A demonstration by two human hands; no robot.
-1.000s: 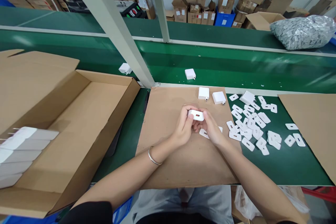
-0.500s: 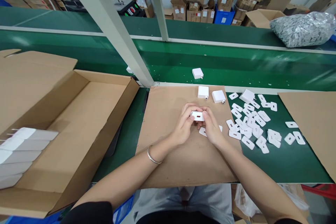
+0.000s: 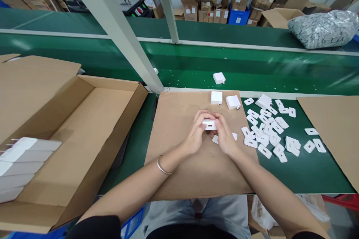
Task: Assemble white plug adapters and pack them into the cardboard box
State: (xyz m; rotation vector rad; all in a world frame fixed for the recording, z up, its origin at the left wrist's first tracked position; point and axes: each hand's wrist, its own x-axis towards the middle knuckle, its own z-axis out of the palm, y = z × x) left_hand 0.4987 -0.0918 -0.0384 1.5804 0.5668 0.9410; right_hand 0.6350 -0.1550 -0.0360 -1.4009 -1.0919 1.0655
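Between both hands I hold a white USB charger (image 3: 209, 125), its port end turned toward me. My left hand (image 3: 197, 132) grips its left side, and my right hand (image 3: 225, 134) closes on its right side. Beneath my right hand lie white slotted cover plates (image 3: 215, 139), partly hidden by the fingers. Just beyond my hands, a white charger (image 3: 216, 98) and another charger (image 3: 233, 102) rest on the cardboard sheet (image 3: 179, 179). To the right, many loose cover plates (image 3: 264, 151) are scattered over the green table, with a charger (image 3: 263, 101) at their back edge.
At left stands an open cardboard box (image 3: 84, 127) with a row of white chargers (image 3: 28, 153) inside. A charger (image 3: 219, 78) sits on the green conveyor belt (image 3: 252, 67) behind a metal post (image 3: 123, 41). Another cardboard sheet (image 3: 333, 119) lies at right.
The charger on the green belt has shifted to the right. My hands keep hold of the charger almost in place, with its port face tilted slightly differently.
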